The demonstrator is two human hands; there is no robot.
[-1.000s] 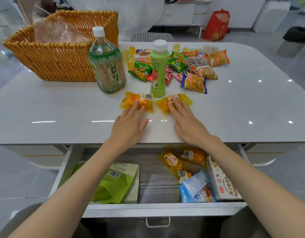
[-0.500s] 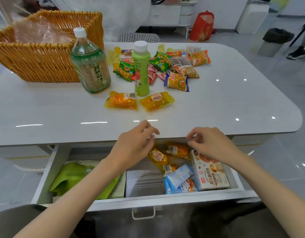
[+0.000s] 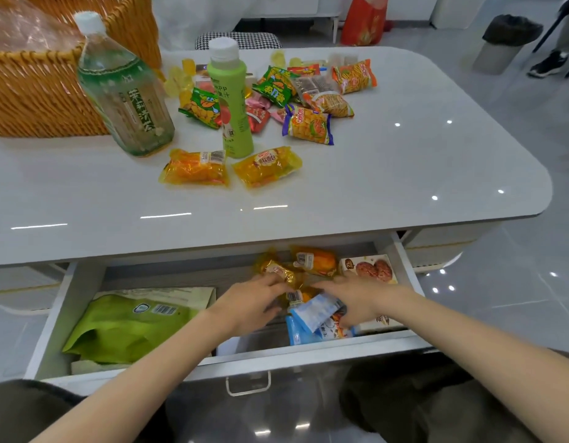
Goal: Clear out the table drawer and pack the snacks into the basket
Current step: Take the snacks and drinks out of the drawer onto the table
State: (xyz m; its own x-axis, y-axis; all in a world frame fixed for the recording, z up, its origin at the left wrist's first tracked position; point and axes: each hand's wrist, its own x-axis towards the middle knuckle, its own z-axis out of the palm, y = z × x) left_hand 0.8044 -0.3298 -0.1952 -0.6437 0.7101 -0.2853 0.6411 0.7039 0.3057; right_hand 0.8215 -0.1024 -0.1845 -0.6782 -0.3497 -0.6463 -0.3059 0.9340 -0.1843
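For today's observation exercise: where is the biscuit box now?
Head view: the biscuit box lies at the right end of the drawer, beside an orange packet.

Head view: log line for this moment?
step: emptying drawer | left hand: at yellow packets, grip unclear | right hand: same | inside: green bag, cookie box

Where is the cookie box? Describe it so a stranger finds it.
Look in the open drawer under the white table, at its right end. The cookie box lies flat there: the only cardboard carton, picturing brown cookies, among soft plastic packets.
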